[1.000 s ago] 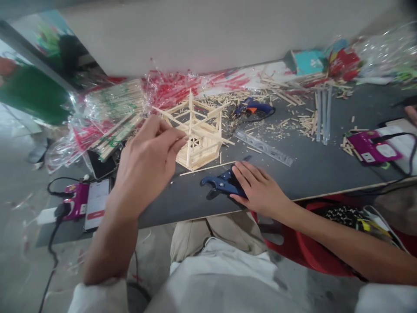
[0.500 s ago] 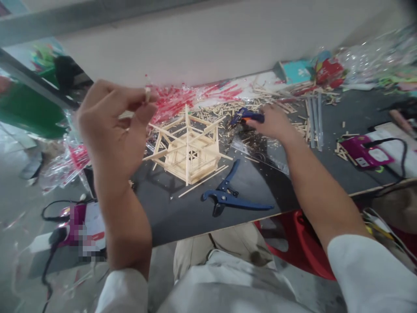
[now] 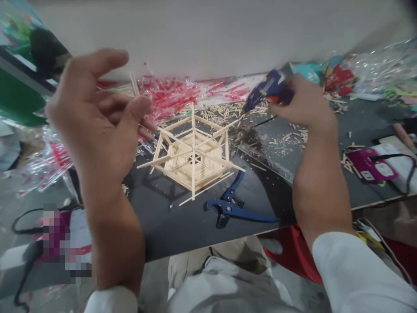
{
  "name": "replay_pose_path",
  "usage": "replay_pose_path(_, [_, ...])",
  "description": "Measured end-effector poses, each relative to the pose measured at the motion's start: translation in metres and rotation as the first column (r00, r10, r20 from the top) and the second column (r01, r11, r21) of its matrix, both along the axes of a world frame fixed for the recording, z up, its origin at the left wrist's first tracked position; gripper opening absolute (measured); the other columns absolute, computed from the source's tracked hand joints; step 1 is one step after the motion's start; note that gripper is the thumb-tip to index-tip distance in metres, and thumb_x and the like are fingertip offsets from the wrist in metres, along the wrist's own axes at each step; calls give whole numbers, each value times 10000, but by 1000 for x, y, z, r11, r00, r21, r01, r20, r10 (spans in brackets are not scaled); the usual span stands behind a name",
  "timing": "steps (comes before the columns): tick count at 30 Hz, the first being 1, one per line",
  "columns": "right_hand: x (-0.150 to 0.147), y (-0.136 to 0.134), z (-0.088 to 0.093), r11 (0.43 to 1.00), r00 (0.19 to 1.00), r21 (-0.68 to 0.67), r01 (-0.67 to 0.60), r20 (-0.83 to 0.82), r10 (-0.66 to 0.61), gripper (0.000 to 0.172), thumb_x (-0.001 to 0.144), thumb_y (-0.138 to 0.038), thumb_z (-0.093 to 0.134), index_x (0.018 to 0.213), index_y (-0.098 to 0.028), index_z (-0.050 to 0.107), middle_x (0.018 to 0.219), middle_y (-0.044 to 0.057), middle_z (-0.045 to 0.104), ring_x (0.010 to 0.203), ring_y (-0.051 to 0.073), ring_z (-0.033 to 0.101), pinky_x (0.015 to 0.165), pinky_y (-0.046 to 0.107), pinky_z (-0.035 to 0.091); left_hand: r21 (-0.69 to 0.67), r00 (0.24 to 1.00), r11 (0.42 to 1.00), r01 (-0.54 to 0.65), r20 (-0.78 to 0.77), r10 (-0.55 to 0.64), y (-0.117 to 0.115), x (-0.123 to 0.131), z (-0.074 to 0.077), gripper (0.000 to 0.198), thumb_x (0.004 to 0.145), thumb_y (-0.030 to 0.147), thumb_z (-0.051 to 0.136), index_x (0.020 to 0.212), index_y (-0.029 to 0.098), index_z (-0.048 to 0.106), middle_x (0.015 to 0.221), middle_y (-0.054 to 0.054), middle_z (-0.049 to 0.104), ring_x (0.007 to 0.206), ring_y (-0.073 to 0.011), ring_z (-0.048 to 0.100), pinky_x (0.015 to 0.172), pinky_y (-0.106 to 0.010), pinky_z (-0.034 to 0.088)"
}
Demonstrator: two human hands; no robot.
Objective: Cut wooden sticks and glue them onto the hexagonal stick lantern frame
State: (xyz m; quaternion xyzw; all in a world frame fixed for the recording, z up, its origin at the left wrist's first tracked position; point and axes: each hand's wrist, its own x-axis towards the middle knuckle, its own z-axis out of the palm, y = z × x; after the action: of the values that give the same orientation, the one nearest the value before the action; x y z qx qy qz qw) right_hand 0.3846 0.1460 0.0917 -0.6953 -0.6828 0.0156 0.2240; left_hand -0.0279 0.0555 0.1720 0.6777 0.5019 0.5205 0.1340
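Note:
My left hand (image 3: 104,104) is raised to the left, index finger lifted off, with short wooden sticks (image 3: 134,84) held by the thumb and the other fingers. My right hand (image 3: 306,102) grips a dark blue glue gun (image 3: 265,92) with an orange trigger, its nozzle pointing down and to the left. Between the hands, on the dark table, stands a six-sided lattice of wooden sticks (image 3: 193,150), with long spokes crossing over its stacked layers. A blue pipe cutter (image 3: 241,211) lies with its handles apart in front of the lattice.
Red plastic-wrapped sticks (image 3: 172,95) and scattered short wood pieces (image 3: 224,111) cover the back of the table (image 3: 169,237). A purple box-like power socket (image 3: 371,165) with a black cable sits at the right. Clear plastic bags (image 3: 384,65) pile up at the back right.
My right hand has lifted the glue gun off the table and up to the right. My left hand's index finger has opened away from the sticks. The whole view has shifted slightly.

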Motion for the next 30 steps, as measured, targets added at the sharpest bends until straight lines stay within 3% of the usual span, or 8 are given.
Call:
replay_pose_path(3, [-17,-15,30,976,998,211,-42,-44,53,425,890,-362,777,1281,-222,687,1081,119,810,892,257,724,843,407,560,-70,998,996,51,24,-49,3,3,-3,199,982,360,783,1121,496,743,834,25,776,751,-214,806,576,-408,678])
replay_pose_path(5, [-32,-26,43,949,996,306,-78,-21,89,548,867,-473,824,1315,-209,651,1057,93,796,885,255,728,857,413,575,-107,994,991,76,86,-67,7,4,-7,287,918,284,850,1138,452,774,786,43,751,659,-184,776,563,-368,695])
replay_pose_path(7, [-47,-36,50,951,997,300,-72,59,56,680,831,-618,869,1305,-189,639,1123,125,789,979,315,748,925,476,586,-130,982,986,106,170,-83,10,5,-9,453,776,129,891,1160,355,810,760,60,740,613,-162,761,570,-339,712])
replay_pose_path(10, [-63,-46,54,955,983,279,-98,174,50,652,914,-643,804,1319,-159,639,1320,219,730,1218,416,705,1058,557,547,-213,963,959,185,233,-134,10,6,-8,614,630,9,857,1205,224,833,800,28,777,678,-151,775,633,-294,722])
replay_pose_path(13, [-73,-51,54,956,966,255,-148,246,84,547,993,-579,697,1342,-163,627,1353,220,697,1282,433,653,1098,588,515,-262,966,939,222,190,-175,7,7,-6,604,619,45,884,1199,208,856,857,-19,803,723,-152,767,667,-285,718])
replay_pose_path(17, [-81,-57,57,947,938,245,-209,324,123,469,1073,-511,547,1395,-185,647,1341,185,704,1276,407,648,1118,594,483,-307,979,932,193,119,-164,5,8,-7,539,645,120,905,1172,230,871,816,-25,771,662,-192,769,613,-355,709])
replay_pose_path(23, [-89,-68,60,887,904,339,-313,393,169,652,1134,-577,348,1585,-190,616,1322,153,738,1244,397,685,1111,661,447,-351,984,922,165,-5,-178,6,8,-10,431,676,317,973,1097,288,880,798,-42,768,706,-247,748,664,-463,697])
replay_pose_path(30, [-94,-72,61,896,869,273,-351,451,203,630,1175,-579,219,1569,-307,629,1357,76,774,1247,367,693,1120,649,449,-411,978,892,188,-8,-209,4,12,-8,436,622,315,994,1043,291,885,773,-32,781,717,-285,754,606,-461,649])
